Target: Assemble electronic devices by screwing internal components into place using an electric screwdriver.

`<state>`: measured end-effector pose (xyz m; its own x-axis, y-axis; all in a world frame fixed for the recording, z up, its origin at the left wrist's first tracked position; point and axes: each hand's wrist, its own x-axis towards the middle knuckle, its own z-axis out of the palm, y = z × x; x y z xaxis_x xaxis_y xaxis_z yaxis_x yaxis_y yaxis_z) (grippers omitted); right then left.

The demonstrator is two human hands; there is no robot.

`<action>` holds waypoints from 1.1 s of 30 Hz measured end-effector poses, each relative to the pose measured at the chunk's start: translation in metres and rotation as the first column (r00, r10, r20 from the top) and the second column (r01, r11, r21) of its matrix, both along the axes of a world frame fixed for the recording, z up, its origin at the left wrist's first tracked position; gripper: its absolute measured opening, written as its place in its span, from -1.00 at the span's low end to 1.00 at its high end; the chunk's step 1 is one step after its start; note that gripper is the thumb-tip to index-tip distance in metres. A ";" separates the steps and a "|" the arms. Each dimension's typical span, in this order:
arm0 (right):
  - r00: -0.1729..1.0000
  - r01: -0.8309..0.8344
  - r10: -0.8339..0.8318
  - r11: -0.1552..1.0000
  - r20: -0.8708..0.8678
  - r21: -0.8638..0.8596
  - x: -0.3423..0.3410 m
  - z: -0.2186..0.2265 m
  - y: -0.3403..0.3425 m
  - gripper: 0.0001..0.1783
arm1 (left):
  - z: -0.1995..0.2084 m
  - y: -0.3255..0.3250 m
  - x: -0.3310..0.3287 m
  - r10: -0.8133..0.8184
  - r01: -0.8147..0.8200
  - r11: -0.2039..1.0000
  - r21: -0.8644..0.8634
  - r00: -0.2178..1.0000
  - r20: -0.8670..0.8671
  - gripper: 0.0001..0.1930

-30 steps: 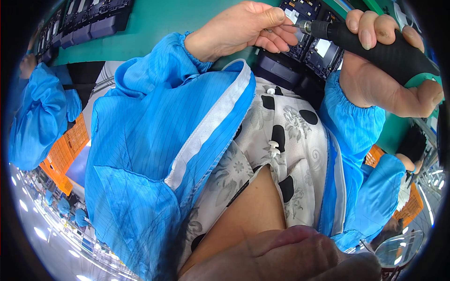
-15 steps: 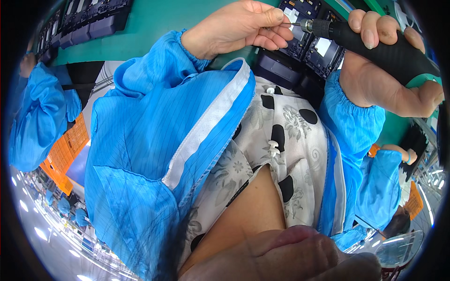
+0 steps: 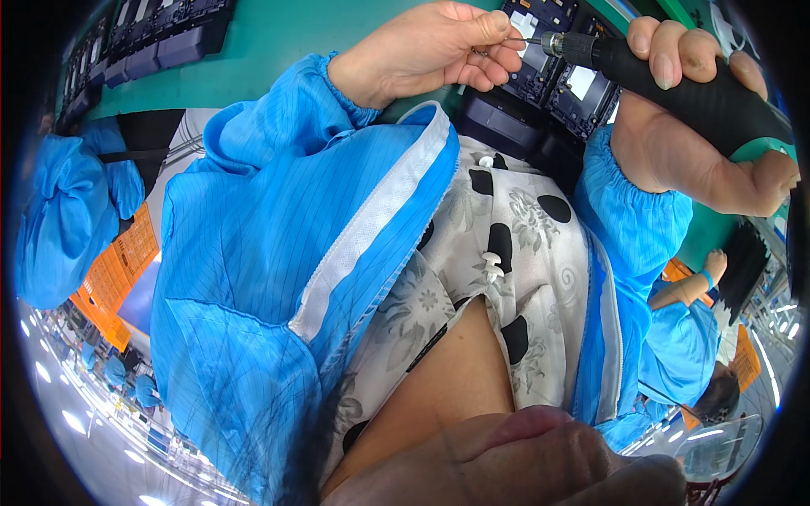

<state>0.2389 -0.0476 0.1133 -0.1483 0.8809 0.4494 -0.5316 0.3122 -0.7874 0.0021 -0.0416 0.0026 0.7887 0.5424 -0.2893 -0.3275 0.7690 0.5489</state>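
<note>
Black, cylindrical screwdriver (image 3: 629, 69) with a ribbed collar, silver metal chuck (image 3: 553, 44) and green rear end: located in my right hand (image 3: 666, 156), which is closed around the barrel. The slim dark metal bit (image 3: 531, 41) points toward my left hand (image 3: 451, 46). That hand is half curled, thumb and forefinger drawn together at the bit's tip — I cannot tell whether they pinch the tip or some small part.

Directly behind the bit, between my hands, are dark purple-black plastic housings (image 3: 504, 123) with white rectangular patches. Similar dark plastic housings (image 3: 173, 46) lie well left of my left hand, by the green work surface (image 3: 278, 51).

Handling, in my judgement: the screwdriver is stiff, moderately heavy toward the barrel, and best gripped there. The bit is thin, so guide it lightly — no sideways load. The housings look light, rigid and slippery; hold them by their outer walls.
</note>
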 end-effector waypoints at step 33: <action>0.995 -0.010 0.007 1.000 0.096 0.023 0.022 -0.001 -0.022 -0.16 | 0.039 -0.004 0.017 0.447 0.308 0.124 0.943 0.832 -0.330 -0.84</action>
<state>0.2610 -0.0697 0.1124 -0.1994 0.8688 0.4533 -0.4563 0.3270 -0.8275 0.0195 -0.0459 0.0414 0.6891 0.6760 0.2611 0.2182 -0.5371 0.8148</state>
